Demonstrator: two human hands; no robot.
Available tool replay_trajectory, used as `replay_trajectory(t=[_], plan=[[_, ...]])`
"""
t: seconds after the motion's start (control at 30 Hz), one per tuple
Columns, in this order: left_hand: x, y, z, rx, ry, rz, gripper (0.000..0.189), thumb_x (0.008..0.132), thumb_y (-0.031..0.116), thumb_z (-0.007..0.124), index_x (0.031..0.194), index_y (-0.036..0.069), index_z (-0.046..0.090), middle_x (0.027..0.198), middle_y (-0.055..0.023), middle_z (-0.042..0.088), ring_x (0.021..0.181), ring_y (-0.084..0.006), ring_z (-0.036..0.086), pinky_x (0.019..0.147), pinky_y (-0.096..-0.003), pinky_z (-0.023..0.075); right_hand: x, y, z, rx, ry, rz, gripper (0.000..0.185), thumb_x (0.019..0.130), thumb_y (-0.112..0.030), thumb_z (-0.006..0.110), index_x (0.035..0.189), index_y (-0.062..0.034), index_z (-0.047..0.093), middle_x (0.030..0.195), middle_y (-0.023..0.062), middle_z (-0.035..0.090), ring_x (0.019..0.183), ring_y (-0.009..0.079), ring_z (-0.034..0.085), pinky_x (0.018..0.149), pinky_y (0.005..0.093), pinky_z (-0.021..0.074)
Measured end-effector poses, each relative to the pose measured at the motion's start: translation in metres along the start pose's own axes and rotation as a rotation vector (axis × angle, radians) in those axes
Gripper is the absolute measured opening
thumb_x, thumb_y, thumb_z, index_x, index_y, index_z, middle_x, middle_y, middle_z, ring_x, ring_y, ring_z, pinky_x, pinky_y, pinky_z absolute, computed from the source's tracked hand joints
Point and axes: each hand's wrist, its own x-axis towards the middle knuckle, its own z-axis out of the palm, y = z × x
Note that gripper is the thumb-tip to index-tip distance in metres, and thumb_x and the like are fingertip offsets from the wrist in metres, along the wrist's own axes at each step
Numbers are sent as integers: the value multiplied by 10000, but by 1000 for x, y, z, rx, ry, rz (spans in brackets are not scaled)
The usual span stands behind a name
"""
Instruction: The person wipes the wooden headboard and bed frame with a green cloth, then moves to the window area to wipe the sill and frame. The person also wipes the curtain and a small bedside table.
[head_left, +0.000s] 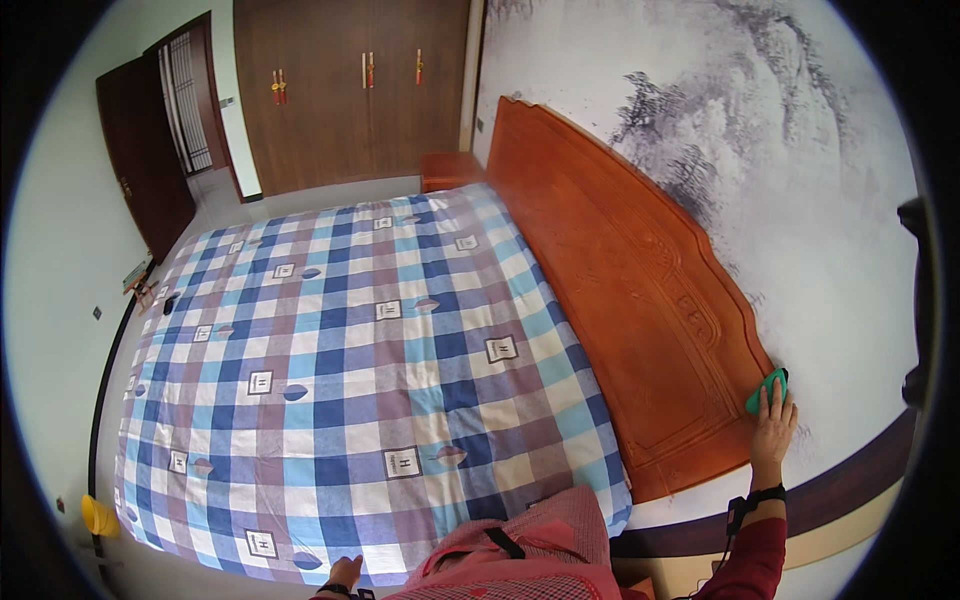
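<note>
My right hand (774, 429) holds a green cloth (765, 394) over the top edge of a carved wooden headboard (637, 300), near its right end. The fingers lie spread on the cloth. A dark patch shows at the cloth's far side. At the bottom of the view my left hand (346, 571) hangs by the near edge of the bed, over the checked bedspread (360, 390). Its fingers are mostly hidden, so what they do is unclear. Both wrists wear dark straps.
A brown wardrobe (330, 135) and a small wooden cabinet (450, 169) stand beyond the bed. The dark door (146, 150) is ajar. A yellow bin (99, 516) is at the left. Behind the headboard rises a wall with a landscape mural (787, 187).
</note>
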Motion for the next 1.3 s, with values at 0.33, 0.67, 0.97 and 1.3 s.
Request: replay_trajectory(t=[0.33, 0.67, 0.97, 1.3], plan=[[44, 53, -32, -29, -7, 179, 652, 913, 562, 443, 1000, -49, 654, 1062, -297, 635, 1072, -457, 575, 932, -492, 452, 12, -8, -2, 81, 85, -7, 494, 851, -84, 476, 1338, -142, 529, 1473, 76, 391, 1236, 343, 432, 1067, 488, 333], [114, 151, -41, 334, -97, 445, 642, 914, 560, 446, 1013, -40, 653, 1061, -287, 643, 1061, -439, 593, 930, -489, 457, 61, -48, 1, 211, 46, 38, 466, 865, -118, 508, 1330, -120, 547, 1469, 50, 381, 1327, 330, 363, 1107, 490, 276], [108, 249, -69, 464, -51, 640, 505, 968, 496, 388, 1048, 71, 649, 1046, -268, 634, 957, -445, 616, 855, -517, 479, -49, -20, 0, 324, 268, 438, 587, 793, 28, 602, 1359, -68, 477, 1481, 172, 316, 1297, 410, 370, 1067, 492, 339], [111, 239, -70, 813, -103, 960, 291, 965, 231, 420, 1213, 138, 539, 865, -219, 625, 798, -395, 641, 648, -502, 509, -94, -107, 57, 992, 408, 1083, 707, 854, 74, 554, 1474, -9, 225, 1491, 266, 226, 1355, 429, 286, 1112, 452, 253]])
